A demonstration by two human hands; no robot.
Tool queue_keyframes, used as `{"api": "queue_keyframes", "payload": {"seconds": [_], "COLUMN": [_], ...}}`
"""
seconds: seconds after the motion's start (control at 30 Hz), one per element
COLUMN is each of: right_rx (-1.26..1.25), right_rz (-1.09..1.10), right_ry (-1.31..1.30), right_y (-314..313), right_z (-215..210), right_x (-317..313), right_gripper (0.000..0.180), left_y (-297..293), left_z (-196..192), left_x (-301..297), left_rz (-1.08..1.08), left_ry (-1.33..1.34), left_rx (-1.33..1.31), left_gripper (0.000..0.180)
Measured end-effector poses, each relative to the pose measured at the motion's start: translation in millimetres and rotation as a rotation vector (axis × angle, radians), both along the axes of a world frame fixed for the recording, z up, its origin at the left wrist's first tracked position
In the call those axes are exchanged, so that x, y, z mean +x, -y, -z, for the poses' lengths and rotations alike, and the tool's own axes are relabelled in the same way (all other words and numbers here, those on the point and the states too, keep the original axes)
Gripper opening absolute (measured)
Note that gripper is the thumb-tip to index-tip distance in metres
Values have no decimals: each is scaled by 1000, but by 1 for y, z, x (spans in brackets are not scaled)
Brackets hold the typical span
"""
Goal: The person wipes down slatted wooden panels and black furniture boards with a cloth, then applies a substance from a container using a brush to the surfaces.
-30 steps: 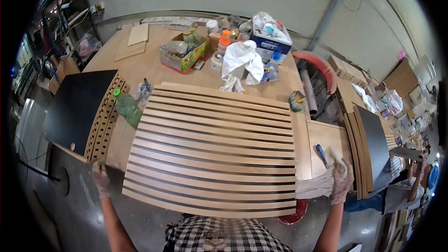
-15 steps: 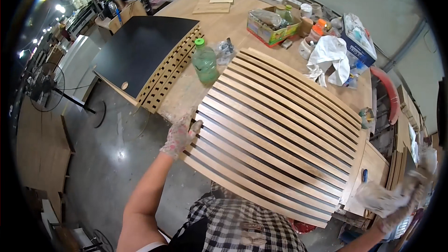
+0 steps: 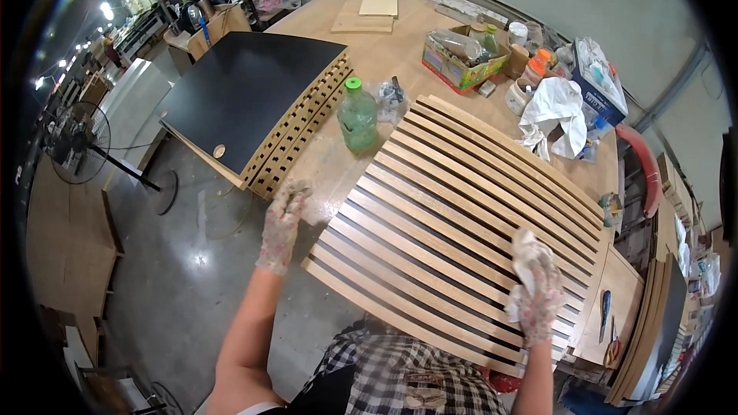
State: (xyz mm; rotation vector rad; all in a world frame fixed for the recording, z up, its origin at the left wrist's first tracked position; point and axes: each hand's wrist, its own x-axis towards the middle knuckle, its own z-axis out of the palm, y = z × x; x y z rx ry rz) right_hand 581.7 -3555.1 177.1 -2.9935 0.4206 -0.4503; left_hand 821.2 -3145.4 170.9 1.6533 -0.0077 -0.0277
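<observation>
A slatted wooden panel [image 3: 453, 215] of pale strips on a black backing lies on the workbench [image 3: 384, 54]. My gloved left hand [image 3: 283, 219] rests on the bench edge just left of the panel, fingers spread and holding nothing. My gloved right hand [image 3: 536, 286] presses a white cloth [image 3: 526, 250] onto the slats near the panel's right end. A green plastic bottle [image 3: 357, 115] stands beside the panel's far left corner.
A black-topped stack of perforated boards [image 3: 254, 96] overhangs the bench at left. A cardboard box of bottles [image 3: 460, 58], a white rag [image 3: 557, 111] and jars crowd the far side. A floor fan [image 3: 77, 142] stands left. Hand tools [image 3: 606, 315] lie on a board at right.
My right hand moved from the panel's right edge onto the slats with the cloth. My left hand slid off the panel's corner to the bench edge. The view swung left.
</observation>
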Motion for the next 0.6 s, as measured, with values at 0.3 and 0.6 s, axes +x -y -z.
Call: {"api": "queue_keyframes", "payload": {"seconds": [0.3, 0.6], "right_rx": [890, 1334], "right_rz": [-69, 17], "right_ry": [223, 189], "right_y": [-30, 74], "right_z": [-30, -68], "right_x": [43, 9], "right_gripper": [43, 36], "left_y": [146, 282], "left_z": [-15, -24], "left_x": [-46, -83], "left_rz": [664, 655], "left_ry": [92, 67], "left_rx": [-624, -257], "left_gripper": [88, 38]}}
